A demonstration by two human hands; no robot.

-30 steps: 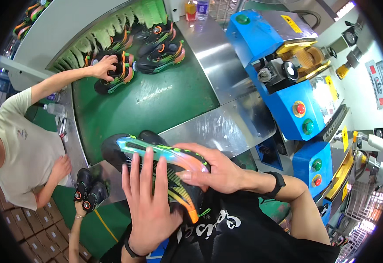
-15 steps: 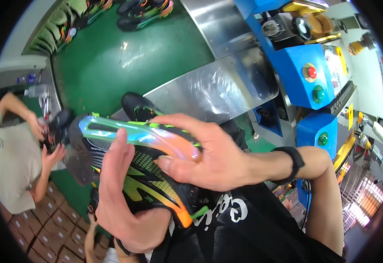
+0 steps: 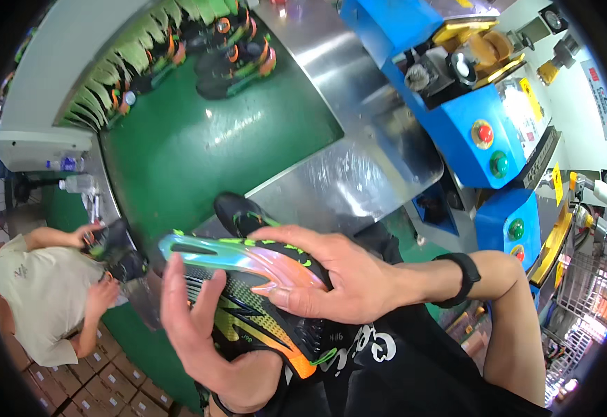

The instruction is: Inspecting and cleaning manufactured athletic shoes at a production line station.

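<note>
A sneaker with a black, yellow and orange upper lies on its side in front of my chest. Along its sole runs a glossy iridescent green-to-orange piece. My right hand is closed round one end, thumb pressed on the side and fingers over the sole edge. Cupped against the other end and lower side is my left hand, its fingers bent and partly hidden; a fingertip meets the iridescent piece. Just beyond the sneaker, another black shoe rests by the metal table edge.
A green work surface with several shoes at its far side borders a metal plate. Blue machines with red and green buttons stand at right. A co-worker handles shoes at left, near stacked cartons.
The view has shifted, so the surface and co-worker appear lower. The sneaker sits slightly lower and to the right in the picture, and my left fingers have spread a little along it.
</note>
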